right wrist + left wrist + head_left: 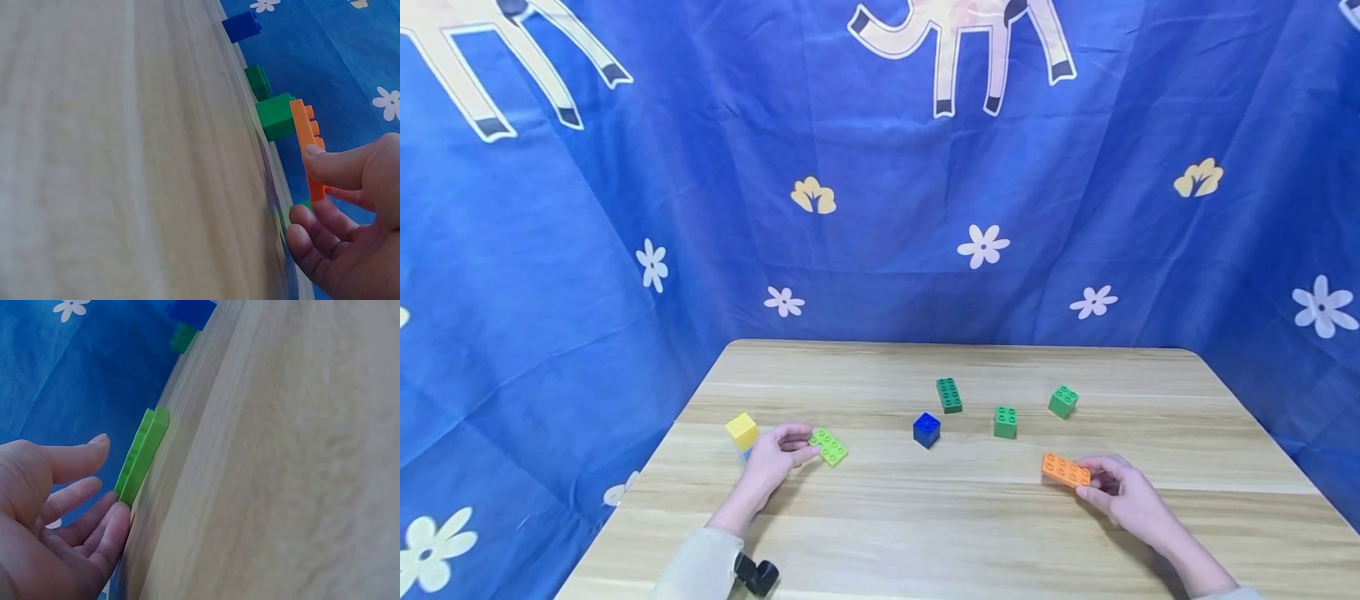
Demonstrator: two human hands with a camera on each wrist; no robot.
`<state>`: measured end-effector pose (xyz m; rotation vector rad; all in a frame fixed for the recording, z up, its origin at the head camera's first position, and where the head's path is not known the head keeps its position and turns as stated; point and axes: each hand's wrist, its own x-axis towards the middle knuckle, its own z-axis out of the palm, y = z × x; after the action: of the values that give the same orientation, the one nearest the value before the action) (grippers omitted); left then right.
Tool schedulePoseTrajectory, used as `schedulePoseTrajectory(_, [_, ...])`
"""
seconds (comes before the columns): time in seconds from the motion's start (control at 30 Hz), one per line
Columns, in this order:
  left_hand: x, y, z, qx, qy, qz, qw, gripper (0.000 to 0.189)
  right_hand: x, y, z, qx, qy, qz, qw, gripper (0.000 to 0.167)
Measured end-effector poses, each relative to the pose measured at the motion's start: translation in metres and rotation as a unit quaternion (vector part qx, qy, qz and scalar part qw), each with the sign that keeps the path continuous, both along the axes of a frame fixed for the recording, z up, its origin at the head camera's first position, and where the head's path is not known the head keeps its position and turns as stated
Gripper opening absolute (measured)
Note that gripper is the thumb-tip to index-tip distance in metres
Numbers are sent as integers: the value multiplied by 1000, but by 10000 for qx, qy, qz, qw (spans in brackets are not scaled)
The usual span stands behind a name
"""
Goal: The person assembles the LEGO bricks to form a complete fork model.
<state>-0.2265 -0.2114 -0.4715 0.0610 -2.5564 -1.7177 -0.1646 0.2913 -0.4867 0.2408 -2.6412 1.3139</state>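
Note:
A lime green flat brick [828, 447] with studs on top lies on the table. My left hand [781, 454] is at its left end, fingers loosely bent. In the left wrist view the thumb stands apart from the lime brick [144, 453], and the lower fingertips are close to its near end; whether they touch it I cannot tell. My right hand [1123, 496] pinches an orange flat brick [1065, 470] between thumb and fingers by its right end. The right wrist view has the orange brick [306, 140] raised off the table, its studs facing the curtain.
A blue brick [927, 430], a long dark green brick [949, 396] and two green bricks [1005, 422] [1063, 402] stand on the wooden table [887, 517]. A yellow brick [742, 431] is left of my left hand, with something blue below it. A blue patterned curtain [880, 275] hangs behind.

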Motion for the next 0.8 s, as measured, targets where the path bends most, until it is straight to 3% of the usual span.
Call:
schedulePoseTrajectory(0.23, [-3,0,-1,-196,-169,-60,9996,42,1,-1,2,0,-199,19,9998,37])
schedulePoseTrajectory(0.8, [-8,4,2,-1004,-51,-788,9918,60,1,-4,-1,-18,-312,-73,9995,38])
